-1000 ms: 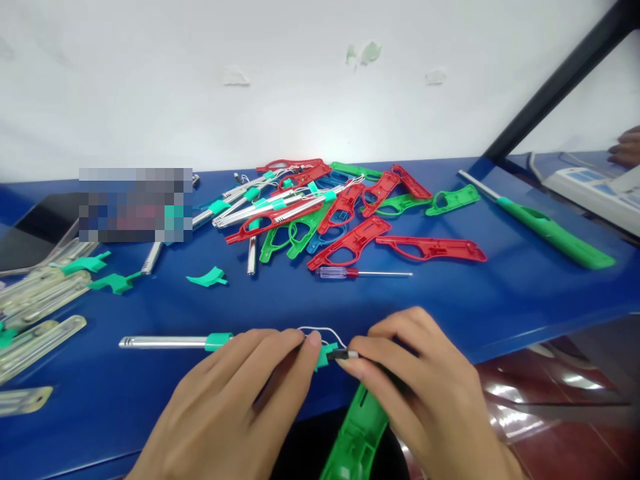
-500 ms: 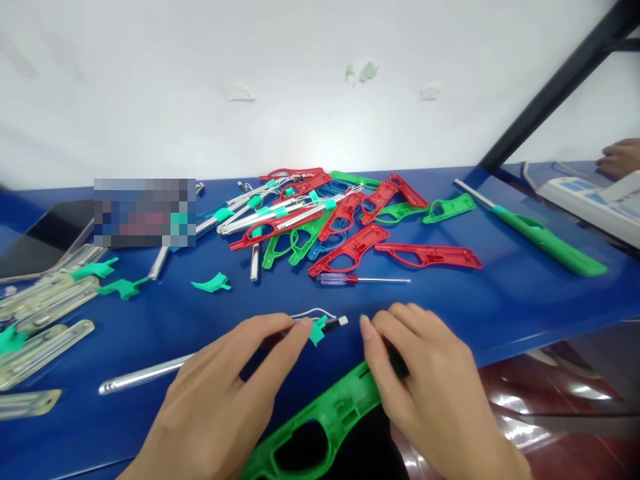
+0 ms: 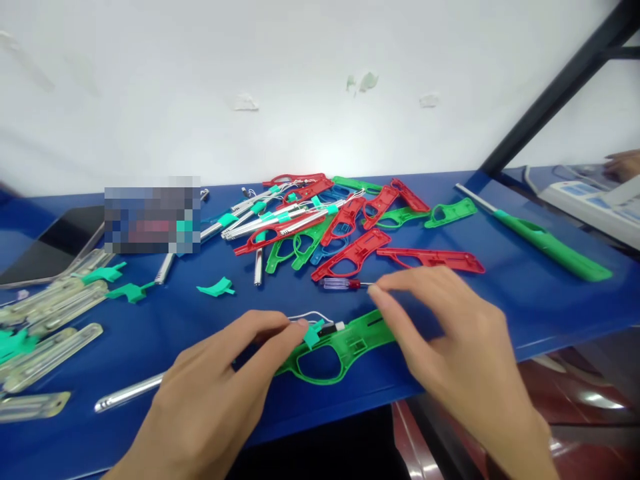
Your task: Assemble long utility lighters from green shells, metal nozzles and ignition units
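My left hand [image 3: 215, 373] pinches the inner assembly of a long-nosed lighter: a silver tube [image 3: 131, 391] sticks out behind it, and a turquoise trigger [image 3: 313, 335], white wires and a black igniter [image 3: 329, 329] show at the fingertips. Just beneath lies a green lighter half-shell [image 3: 373, 331], inner side up, partly covered by the left fingers. My right hand [image 3: 445, 333] has thumb and forefinger together in front of the shaft of a purple-and-red screwdriver [image 3: 341, 284]. Whether they touch the shaft or hold anything is hidden.
Red, green and blue half-shells [image 3: 353, 253] and silver tubes [image 3: 305, 219] form a pile behind. A finished-looking green lighter [image 3: 550, 243] lies right. Clear plastic tanks [image 3: 55, 357] and loose turquoise triggers [image 3: 218, 287] lie left. Another person's hand [image 3: 625, 165] shows at far right.
The green half-shell has moved up from the table's near edge to beneath the inner assembly. My right hand has left the shell and risen toward the screwdriver. My left hand keeps its pinch.
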Demonstrator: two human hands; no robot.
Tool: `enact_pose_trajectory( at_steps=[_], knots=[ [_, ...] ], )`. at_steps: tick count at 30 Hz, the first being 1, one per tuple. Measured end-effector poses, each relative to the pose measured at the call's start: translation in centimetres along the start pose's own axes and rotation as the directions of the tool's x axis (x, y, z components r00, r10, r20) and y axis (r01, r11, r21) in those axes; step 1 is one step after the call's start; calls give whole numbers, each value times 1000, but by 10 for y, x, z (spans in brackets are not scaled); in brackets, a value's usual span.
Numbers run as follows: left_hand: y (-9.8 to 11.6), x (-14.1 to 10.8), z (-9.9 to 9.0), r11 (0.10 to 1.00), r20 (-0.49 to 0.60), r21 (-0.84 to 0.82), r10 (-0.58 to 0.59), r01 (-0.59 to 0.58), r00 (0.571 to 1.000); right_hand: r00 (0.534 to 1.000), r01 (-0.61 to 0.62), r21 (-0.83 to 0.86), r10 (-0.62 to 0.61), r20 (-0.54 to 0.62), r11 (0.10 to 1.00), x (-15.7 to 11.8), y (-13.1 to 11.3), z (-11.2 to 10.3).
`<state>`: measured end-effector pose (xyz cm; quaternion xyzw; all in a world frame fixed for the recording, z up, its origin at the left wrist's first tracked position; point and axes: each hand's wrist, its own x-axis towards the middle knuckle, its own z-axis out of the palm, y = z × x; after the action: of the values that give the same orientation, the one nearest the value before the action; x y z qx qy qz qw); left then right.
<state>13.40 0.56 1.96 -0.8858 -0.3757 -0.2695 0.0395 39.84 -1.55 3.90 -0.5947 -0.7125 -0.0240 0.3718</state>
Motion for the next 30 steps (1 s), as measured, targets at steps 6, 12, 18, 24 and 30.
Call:
enact_pose_trajectory(
  at_steps=[6, 12, 18, 24, 30],
  knots=[
    [-1, 5, -4, 995, 31, 56, 85, -87, 996, 983, 62, 325, -113, 142, 944, -9, -7, -4],
    [-6, 8, -1, 980, 118, 60, 182, -190, 976, 980, 54, 349, -116, 160, 936, -9, 3, -1],
    [4, 9, 7, 990, 130, -96, 119, -106, 984, 962, 55, 401, -156, 223, 914, -8, 11, -1],
    [2, 1, 6, 989, 117, -91, 128, -118, 985, 961, 65, 431, -173, 214, 900, -10, 12, 0],
    [8, 2, 8, 995, 99, -34, 98, -95, 990, 963, 82, 457, -188, 193, 886, -11, 13, 0]
  ],
)
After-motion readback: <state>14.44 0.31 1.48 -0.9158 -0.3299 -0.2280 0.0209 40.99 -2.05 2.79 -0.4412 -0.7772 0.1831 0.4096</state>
